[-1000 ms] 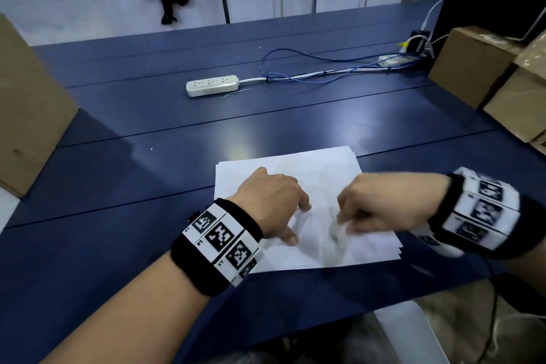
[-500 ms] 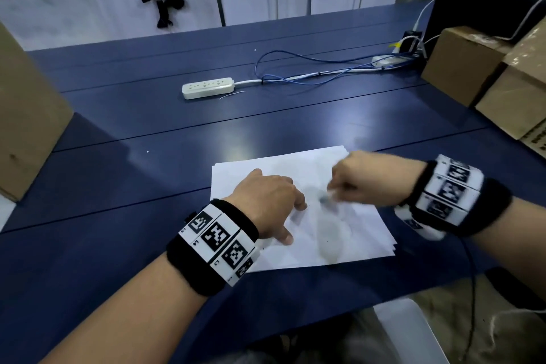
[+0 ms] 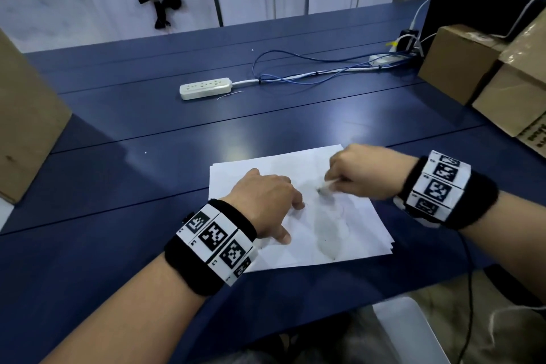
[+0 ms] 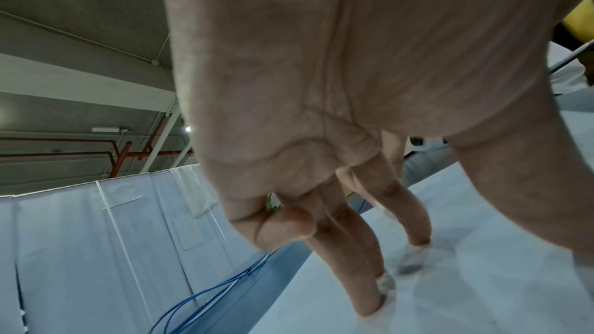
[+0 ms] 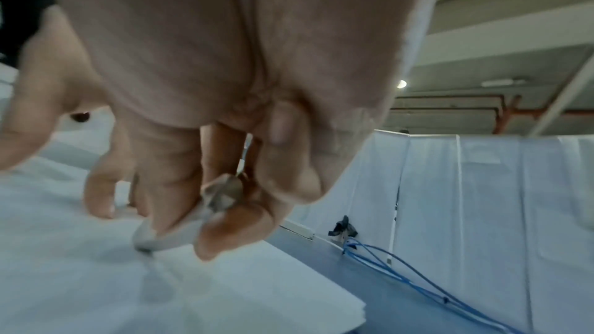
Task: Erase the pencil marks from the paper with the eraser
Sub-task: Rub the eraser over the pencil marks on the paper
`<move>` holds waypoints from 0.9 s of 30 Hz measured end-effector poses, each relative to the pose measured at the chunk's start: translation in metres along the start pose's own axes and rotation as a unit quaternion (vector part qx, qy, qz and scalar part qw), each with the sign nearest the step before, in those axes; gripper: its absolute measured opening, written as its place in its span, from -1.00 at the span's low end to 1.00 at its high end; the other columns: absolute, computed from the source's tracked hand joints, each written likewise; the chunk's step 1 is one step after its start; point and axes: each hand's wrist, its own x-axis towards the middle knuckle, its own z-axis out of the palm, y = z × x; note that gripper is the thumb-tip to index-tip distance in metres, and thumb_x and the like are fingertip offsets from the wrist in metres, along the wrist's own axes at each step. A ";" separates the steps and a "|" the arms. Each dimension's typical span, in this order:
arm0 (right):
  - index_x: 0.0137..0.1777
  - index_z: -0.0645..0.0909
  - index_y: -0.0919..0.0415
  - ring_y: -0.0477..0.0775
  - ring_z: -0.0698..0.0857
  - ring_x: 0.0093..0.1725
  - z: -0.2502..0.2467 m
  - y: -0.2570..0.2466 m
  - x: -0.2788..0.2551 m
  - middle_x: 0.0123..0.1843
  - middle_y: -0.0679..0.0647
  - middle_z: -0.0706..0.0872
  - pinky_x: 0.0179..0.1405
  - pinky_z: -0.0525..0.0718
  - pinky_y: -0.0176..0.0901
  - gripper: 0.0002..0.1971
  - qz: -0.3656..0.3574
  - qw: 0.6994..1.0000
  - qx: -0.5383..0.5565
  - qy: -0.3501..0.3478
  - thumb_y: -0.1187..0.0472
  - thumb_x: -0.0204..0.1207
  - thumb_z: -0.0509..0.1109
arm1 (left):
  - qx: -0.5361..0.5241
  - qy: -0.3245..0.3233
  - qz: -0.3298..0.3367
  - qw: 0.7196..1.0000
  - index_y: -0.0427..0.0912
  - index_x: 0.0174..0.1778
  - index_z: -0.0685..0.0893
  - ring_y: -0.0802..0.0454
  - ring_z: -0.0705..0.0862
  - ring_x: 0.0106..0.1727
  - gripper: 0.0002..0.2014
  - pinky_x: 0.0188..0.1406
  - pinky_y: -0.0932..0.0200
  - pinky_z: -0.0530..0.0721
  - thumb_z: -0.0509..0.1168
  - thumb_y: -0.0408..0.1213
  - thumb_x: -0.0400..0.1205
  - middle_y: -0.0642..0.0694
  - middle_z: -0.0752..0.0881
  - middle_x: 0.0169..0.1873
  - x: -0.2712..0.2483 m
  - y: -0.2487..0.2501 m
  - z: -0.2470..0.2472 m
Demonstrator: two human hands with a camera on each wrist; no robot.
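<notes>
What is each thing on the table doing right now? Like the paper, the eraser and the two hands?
paper: lying flat on the table, grey smudge not yet erased.
eraser: pinched in fingers, its tip on the paper.
right hand: holds the eraser.
left hand: fingertips press the paper down.
power strip: lying on the table, nothing visibly plugged in.

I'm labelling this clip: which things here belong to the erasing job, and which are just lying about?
In the job: paper; eraser, pinched in the right hand; left hand, pressing the paper; grey pencil smudge.

Lying about: power strip; blue cable; cardboard boxes.
</notes>
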 end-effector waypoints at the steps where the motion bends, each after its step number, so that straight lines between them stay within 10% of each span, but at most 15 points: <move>1: -0.02 0.72 0.07 0.14 0.68 -0.02 0.002 -0.003 -0.004 -0.05 0.00 0.73 -0.13 0.66 -0.05 -0.79 -0.019 1.000 0.003 0.010 0.04 0.61 0.27 | 0.000 0.000 -0.001 1.000 0.23 0.48 0.54 0.07 0.60 0.20 -0.38 0.08 0.09 0.27 0.50 0.17 0.49 0.13 0.59 0.21 0.000 -0.001 0.000; 6: 0.11 0.79 0.04 -0.01 0.62 -0.15 -0.002 -0.022 -0.042 -0.09 -0.01 0.71 -0.18 0.49 -0.29 -0.79 -0.184 0.962 0.178 -0.098 0.06 0.60 0.37 | 0.002 -0.004 0.001 1.000 0.22 0.44 0.56 0.06 0.60 0.21 -0.41 0.06 0.08 0.26 0.50 0.20 0.48 0.12 0.58 0.21 0.001 -0.001 0.001; 11: -0.03 0.73 0.10 0.14 0.69 -0.07 0.001 0.001 -0.008 -0.15 0.04 0.75 -0.07 0.72 0.11 -0.31 -0.029 0.997 0.068 -0.033 -0.37 0.37 -0.06 | 0.005 -0.005 0.003 1.000 0.24 0.50 0.52 0.06 0.60 0.24 -0.38 0.10 0.07 0.30 0.48 0.18 0.50 0.12 0.58 0.24 0.000 0.001 -0.001; 18: 0.04 0.77 0.02 -0.09 0.55 -0.22 0.002 -0.017 -0.043 -0.14 -0.11 0.66 -0.19 0.54 -0.20 -0.81 -0.169 0.965 0.172 -0.103 0.01 0.59 0.36 | 0.011 -0.007 0.001 1.000 0.21 0.40 0.57 0.06 0.59 0.18 -0.45 0.06 0.07 0.28 0.49 0.19 0.49 0.12 0.58 0.20 0.001 0.001 -0.001; 24: -0.08 0.68 0.15 0.19 0.68 -0.04 -0.003 0.008 -0.003 -0.14 0.10 0.73 -0.14 0.73 0.15 -0.47 0.005 0.998 0.058 -0.022 -0.26 0.45 0.06 | 0.018 -0.009 0.001 1.000 0.23 0.47 0.52 0.06 0.59 0.22 -0.39 0.11 0.06 0.32 0.48 0.19 0.50 0.12 0.57 0.22 0.001 0.003 -0.003; 27: 0.01 0.70 0.07 0.13 0.68 0.03 -0.004 -0.001 -0.013 0.01 -0.02 0.73 -0.21 0.61 -0.08 -0.64 -0.037 0.999 -0.028 -0.023 -0.14 0.60 0.19 | 0.018 -0.012 -0.004 1.000 0.22 0.45 0.53 0.06 0.58 0.20 -0.40 0.08 0.06 0.30 0.49 0.19 0.49 0.13 0.57 0.21 0.001 0.001 -0.002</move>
